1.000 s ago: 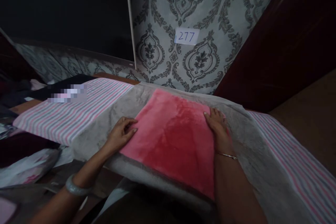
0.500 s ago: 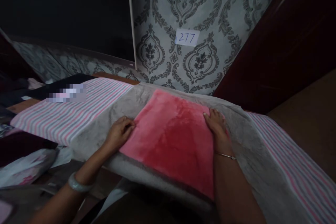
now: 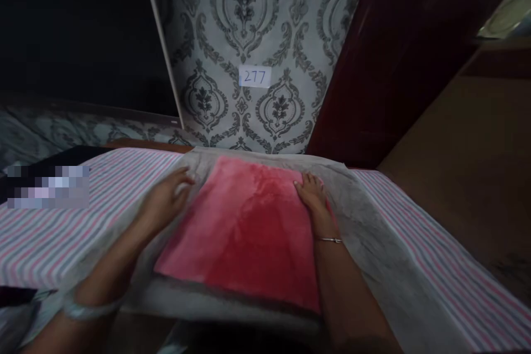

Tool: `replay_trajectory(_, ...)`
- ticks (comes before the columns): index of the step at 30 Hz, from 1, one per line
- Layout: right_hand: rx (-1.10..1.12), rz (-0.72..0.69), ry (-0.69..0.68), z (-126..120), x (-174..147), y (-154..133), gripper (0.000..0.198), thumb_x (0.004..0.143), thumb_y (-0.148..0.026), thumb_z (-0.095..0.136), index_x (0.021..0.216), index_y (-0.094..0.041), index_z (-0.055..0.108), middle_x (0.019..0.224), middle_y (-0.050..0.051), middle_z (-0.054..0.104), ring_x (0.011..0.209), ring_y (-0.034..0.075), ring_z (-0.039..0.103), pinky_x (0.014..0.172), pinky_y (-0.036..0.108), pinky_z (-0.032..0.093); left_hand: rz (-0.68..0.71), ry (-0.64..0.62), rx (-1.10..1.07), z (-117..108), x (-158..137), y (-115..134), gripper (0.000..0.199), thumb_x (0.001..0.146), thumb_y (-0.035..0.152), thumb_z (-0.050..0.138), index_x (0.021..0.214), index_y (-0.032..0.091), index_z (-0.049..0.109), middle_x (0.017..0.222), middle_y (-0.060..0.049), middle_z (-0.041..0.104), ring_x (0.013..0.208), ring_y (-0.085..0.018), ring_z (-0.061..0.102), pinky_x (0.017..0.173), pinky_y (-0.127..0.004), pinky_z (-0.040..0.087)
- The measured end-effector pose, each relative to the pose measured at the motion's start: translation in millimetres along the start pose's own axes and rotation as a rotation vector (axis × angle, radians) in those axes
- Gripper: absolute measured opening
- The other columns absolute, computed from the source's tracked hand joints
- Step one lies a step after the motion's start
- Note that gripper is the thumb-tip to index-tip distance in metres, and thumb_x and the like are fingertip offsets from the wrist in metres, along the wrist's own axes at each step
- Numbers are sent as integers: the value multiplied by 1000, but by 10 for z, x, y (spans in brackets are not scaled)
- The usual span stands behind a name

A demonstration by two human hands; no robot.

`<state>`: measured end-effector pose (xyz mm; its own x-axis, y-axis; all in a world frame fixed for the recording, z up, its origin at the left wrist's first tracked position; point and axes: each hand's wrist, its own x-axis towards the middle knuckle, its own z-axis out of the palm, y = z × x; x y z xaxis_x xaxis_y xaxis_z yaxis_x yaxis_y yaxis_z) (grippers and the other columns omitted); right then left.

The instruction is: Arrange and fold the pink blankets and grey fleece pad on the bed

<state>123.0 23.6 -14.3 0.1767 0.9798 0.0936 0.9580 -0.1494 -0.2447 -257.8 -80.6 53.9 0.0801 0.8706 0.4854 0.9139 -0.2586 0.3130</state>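
A plush cloth in pink and red (image 3: 257, 232) lies flat on a grey cloth (image 3: 365, 254). My right hand (image 3: 313, 191) rests on its far right part, palm down with the fingers stretched out. Just off the left edge of the pink and red cloth is my left hand (image 3: 168, 193), with thumb and fingers apart and nothing between them. It is slightly blurred and looks raised above the grey cloth. A pale bangle circles the left wrist, a thin one the right.
Under the grey cloth runs a striped cloth (image 3: 120, 177), showing at both sides. A dark screen (image 3: 78, 33) stands at the back left. Patterned wallpaper with a paper marked 277 (image 3: 255, 76) is behind. A dark red panel (image 3: 373, 66) rises at the right.
My left hand has let go of the cloth's left edge and moved off it, its fingers spreading. My right hand stays on the cloth. The camera view has turned to the right.
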Motion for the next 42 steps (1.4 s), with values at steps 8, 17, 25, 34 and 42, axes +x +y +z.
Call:
replay_trajectory(8, -6, 8, -27, -47, -5, -39, 60, 103, -44, 31, 157, -18, 36, 165, 9, 31, 152, 27, 24, 122, 49, 21, 93, -464, 89, 949, 1314, 1157, 51, 94, 43, 46, 135, 16, 60, 137, -14, 65, 132, -26, 57, 114, -39, 41)
replay_trajectory(17, 42, 20, -23, -37, 24, -36, 61, 103, -45, 30, 158, -20, 35, 167, 8, 29, 153, 26, 22, 123, 47, 19, 46, -381, 165, 1682, 1134, 894, 63, 101, 47, 24, 149, 14, 46, 156, -15, 48, 147, -31, 38, 124, -59, 17)
replay_trajectory(25, 65, 65, 42, -276, -28, -270, 56, 102, -35, 36, 155, -16, 41, 165, 14, 32, 153, 30, 23, 121, 54, 20, 28, -359, 188, 1661, 1191, 940, 66, 98, 54, 31, 147, 13, 49, 152, -16, 52, 143, -32, 42, 124, -58, 18)
replay_trajectory(34, 47, -312, -80, -237, 11, -829, 51, 103, -36, 37, 152, -22, 45, 158, 9, 44, 147, 26, 36, 122, 52, 19, 68, -319, 236, 1648, 1158, 974, 62, 99, 44, 30, 154, 18, 41, 162, -15, 39, 149, -34, 35, 121, -63, 20)
replay_trajectory(42, 61, -23, 51, -83, 44, -306, 56, 103, -49, 38, 149, -21, 50, 159, 10, 43, 149, 29, 30, 124, 52, 11, 88, -350, 237, 1660, 1213, 961, 64, 98, 50, 28, 151, 19, 47, 157, -12, 47, 146, -36, 39, 120, -65, 21)
